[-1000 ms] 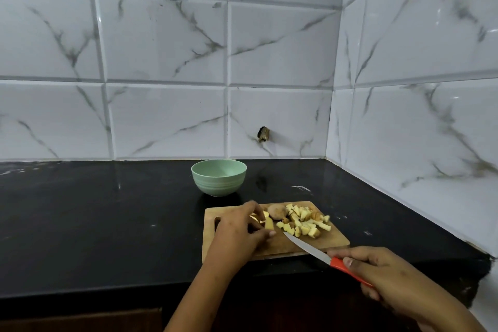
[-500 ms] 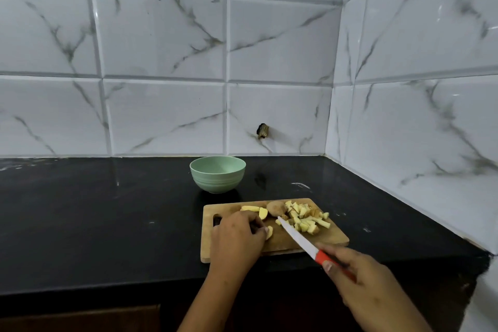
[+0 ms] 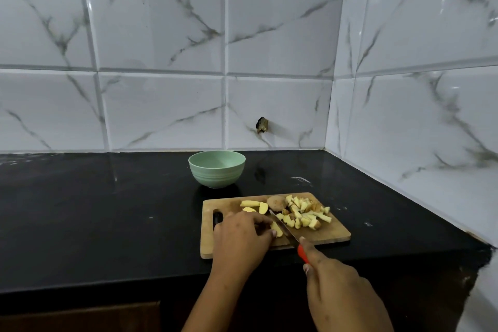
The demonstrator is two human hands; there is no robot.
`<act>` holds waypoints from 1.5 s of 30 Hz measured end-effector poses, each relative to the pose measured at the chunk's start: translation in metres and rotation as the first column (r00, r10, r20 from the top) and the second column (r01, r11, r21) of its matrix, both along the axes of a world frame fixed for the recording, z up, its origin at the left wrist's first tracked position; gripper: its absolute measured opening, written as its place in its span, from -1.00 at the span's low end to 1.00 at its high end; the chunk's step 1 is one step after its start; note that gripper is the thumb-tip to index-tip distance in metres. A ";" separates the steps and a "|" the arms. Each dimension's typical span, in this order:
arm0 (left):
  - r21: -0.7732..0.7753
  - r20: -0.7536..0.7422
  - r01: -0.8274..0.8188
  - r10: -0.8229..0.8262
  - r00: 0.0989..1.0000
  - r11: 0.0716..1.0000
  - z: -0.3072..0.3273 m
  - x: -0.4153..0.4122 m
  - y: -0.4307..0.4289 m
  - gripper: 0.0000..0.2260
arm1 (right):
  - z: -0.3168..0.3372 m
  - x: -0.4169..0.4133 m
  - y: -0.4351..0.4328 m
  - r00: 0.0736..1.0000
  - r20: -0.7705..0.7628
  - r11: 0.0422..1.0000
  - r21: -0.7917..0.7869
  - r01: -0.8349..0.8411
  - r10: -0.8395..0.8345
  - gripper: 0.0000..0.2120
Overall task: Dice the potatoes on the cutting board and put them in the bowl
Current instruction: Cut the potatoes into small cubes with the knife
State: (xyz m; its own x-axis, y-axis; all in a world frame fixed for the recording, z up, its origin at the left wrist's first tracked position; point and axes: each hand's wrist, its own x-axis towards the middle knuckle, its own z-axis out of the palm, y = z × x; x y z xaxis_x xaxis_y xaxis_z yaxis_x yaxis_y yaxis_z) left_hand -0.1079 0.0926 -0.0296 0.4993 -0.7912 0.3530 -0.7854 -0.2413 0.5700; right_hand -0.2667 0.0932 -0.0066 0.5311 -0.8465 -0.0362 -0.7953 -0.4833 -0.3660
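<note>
Right now the left hand (image 3: 241,237) sits on the near-left part of the cutting board (image 3: 332,234). Its fingers are curled down and pin a potato piece (image 3: 277,229) to the wood. The right hand (image 3: 334,291) is just off the board's near edge, closed tight around the red handle of a knife (image 3: 286,229), with one fingertip stretched up toward the blade. The blade runs slantwise over the middle of the board, right against the pinned piece; I cannot tell if it has bitten in.

The diced potatoes (image 3: 304,215) are heaped on the far-right part of the board. A few longer slices (image 3: 254,206) lie at the far middle, next to a brown-skinned potato end (image 3: 275,202). The green bowl (image 3: 217,170) stands upright past the board's far edge, apart from it, on the black counter (image 3: 107,210). A marbled tile wall (image 3: 161,102) rises behind the board.
</note>
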 end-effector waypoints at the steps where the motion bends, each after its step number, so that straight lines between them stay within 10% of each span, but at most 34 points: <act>1: 0.004 0.012 -0.003 0.003 1.000 1.000 0.000 0.000 0.000 -0.75 | 0.001 0.000 0.001 1.000 -0.018 1.000 0.007 -0.012 0.012 -0.49; 6: 0.033 0.034 0.002 -0.003 0.999 0.999 0.002 0.001 0.000 -0.75 | 0.005 0.003 -0.009 0.994 -0.110 0.992 0.125 -0.005 0.018 -0.42; 11: 0.060 0.057 0.007 -0.011 0.998 0.998 0.000 0.002 -0.001 -0.77 | -0.005 -0.004 0.014 0.999 -0.014 0.988 -0.147 -0.053 0.052 -0.59; 15: 0.055 0.076 0.015 -0.020 0.997 0.998 -0.002 0.003 -0.002 -0.78 | 0.001 0.014 -0.009 0.987 -0.160 1.000 0.015 -0.004 0.006 -0.41; 20: 0.060 0.109 0.010 -0.016 0.994 0.998 -0.005 0.003 -0.002 -0.75 | -0.008 0.014 -0.008 0.997 -0.062 0.968 -0.243 -0.066 0.053 -0.44; 30: -0.017 0.136 -0.043 0.045 0.990 0.999 -0.005 -0.006 0.002 -0.71 | 0.007 0.009 0.004 0.943 -0.326 0.993 -0.078 -0.088 0.058 -0.28; 45: -0.059 0.181 -0.054 0.064 0.981 0.997 -0.010 -0.008 0.001 -0.76 | -0.002 0.000 -0.003 0.985 0.163 0.962 -0.274 -0.005 0.052 -0.74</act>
State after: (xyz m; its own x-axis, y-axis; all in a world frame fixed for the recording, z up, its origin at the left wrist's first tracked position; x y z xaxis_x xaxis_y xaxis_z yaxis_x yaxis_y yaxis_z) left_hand -0.1156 0.0936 -0.0399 0.4675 -0.7400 0.4836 -0.8628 -0.2631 0.4316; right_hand -0.2665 0.0897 -0.0086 0.5338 -0.7963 0.2845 -0.7185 -0.6045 -0.3439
